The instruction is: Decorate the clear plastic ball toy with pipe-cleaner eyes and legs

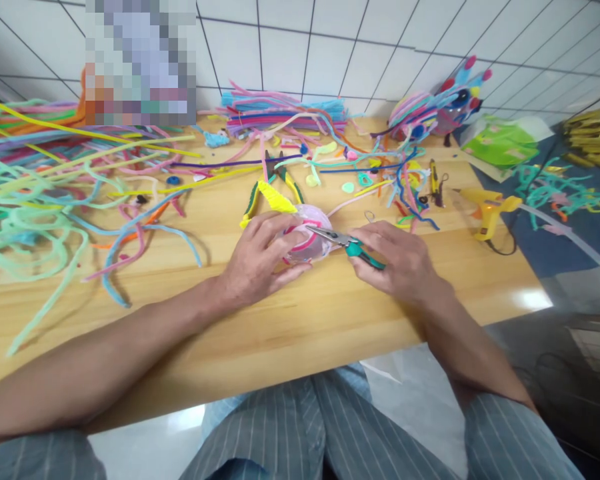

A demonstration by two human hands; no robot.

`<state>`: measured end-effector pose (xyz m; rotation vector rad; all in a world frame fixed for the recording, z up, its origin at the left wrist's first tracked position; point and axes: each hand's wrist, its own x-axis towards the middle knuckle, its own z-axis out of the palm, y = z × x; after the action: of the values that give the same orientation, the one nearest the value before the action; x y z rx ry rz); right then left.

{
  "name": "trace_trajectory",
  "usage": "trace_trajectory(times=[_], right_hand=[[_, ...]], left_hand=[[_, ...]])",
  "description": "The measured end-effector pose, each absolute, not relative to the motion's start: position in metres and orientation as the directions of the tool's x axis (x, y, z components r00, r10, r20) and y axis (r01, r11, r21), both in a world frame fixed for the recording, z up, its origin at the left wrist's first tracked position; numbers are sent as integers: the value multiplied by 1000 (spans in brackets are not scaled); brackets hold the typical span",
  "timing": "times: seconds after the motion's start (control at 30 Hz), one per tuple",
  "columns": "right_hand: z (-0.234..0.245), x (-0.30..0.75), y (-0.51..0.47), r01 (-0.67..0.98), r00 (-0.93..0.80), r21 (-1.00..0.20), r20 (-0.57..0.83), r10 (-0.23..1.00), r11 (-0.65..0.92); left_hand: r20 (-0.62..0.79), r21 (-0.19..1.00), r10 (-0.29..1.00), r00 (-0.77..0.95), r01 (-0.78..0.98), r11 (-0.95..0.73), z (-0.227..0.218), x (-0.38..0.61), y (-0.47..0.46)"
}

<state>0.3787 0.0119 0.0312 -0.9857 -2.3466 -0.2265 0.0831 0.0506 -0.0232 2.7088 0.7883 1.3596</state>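
Note:
My left hand [263, 257] is closed around the left side of a round lilac pipe-cleaner piece [321, 248], which has pink strands across its front. A yellow pipe-cleaner strip [277, 198] sticks out from its upper left. In my right hand [397, 257] are needle-nose pliers [354, 247] with green and black handles. Their jaws point left and lie over the front of the lilac piece; whether they grip a strand I cannot tell. Just behind my left hand lies a second pair of pliers [250, 205] with yellow and green handles.
Tangled pipe cleaners [35, 200] cover the table's left side. A bundle of pipe cleaners [285, 110] lies along the tiled wall. Small scraps and a yellow-handled cutter [434, 181] lie behind my hands. At the right edge rests a yellow glue gun [493, 210] with its cord.

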Motion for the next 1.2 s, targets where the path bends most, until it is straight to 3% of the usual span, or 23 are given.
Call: trace_trajectory(times=[0.17, 0.33, 0.5, 0.73, 0.87, 0.93, 1.1, 1.2], right_hand=[[26, 374, 12, 694, -546, -100, 574, 611, 713], [39, 388, 11, 736, -447, -265, 501, 741, 623], [42, 447, -1, 766, -419, -381, 315, 852, 518], [0, 516, -15, 876, -308, -349, 125, 943, 332], [9, 509, -3, 873, -288, -357, 170, 942, 331], [15, 489, 12, 908, -225, -308, 214, 951, 284], [14, 426, 63, 980, -152, -121, 48, 987, 156], [9, 413, 87, 993, -80, -92, -59, 995, 74]], left_hand=[[756, 225, 434, 490, 427, -876, -23, 84, 50], [734, 225, 456, 504, 453, -863, -23, 81, 50], [750, 183, 423, 508, 456, -871, -20, 81, 51], [755, 184, 417, 506, 448, -875, -20, 82, 51], [752, 201, 431, 499, 450, -870, -20, 82, 50], [752, 200, 429, 501, 447, -872, -20, 82, 50], [736, 218, 452, 504, 457, -863, -20, 82, 48], [735, 241, 463, 495, 448, -861, -20, 82, 46]])
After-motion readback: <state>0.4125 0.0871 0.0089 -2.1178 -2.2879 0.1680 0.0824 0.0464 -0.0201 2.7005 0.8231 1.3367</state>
